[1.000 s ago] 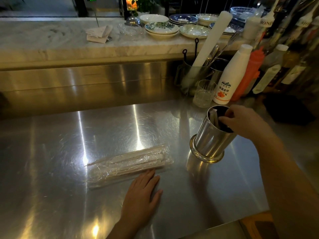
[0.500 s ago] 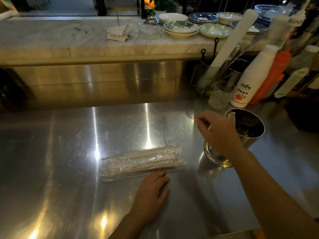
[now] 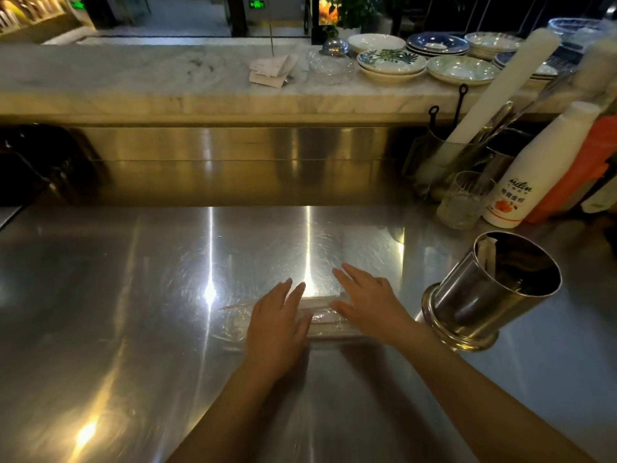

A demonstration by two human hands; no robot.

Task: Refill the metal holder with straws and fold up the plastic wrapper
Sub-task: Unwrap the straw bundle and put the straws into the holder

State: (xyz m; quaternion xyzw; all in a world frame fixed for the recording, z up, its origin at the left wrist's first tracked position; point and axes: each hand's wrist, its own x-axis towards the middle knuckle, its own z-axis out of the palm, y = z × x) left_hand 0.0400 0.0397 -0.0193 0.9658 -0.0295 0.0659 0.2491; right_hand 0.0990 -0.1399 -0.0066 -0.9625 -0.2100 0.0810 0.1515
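A clear plastic wrapper (image 3: 233, 324) with several paper-wrapped straws (image 3: 319, 302) inside lies flat on the steel counter (image 3: 133, 295). My left hand (image 3: 277, 324) rests flat on the pack's middle with its fingers spread. My right hand (image 3: 369, 304) lies flat on the pack's right end, fingers out. Neither hand grips anything. To the right stands the round metal holder (image 3: 480, 295); a few wrapped straws (image 3: 485, 253) lean against its inner left wall.
Behind the holder stand a drinking glass (image 3: 462, 200), a white bottle (image 3: 531, 175), an orange bottle (image 3: 581, 165) and a tool container with a white roll (image 3: 500, 88). Stacked plates (image 3: 390, 63) and paper slips (image 3: 272, 68) sit on the marble ledge.
My right hand left the holder and came down onto the pack's right end. My left hand slid forward from the counter onto the pack. The holder went from tipped to standing.
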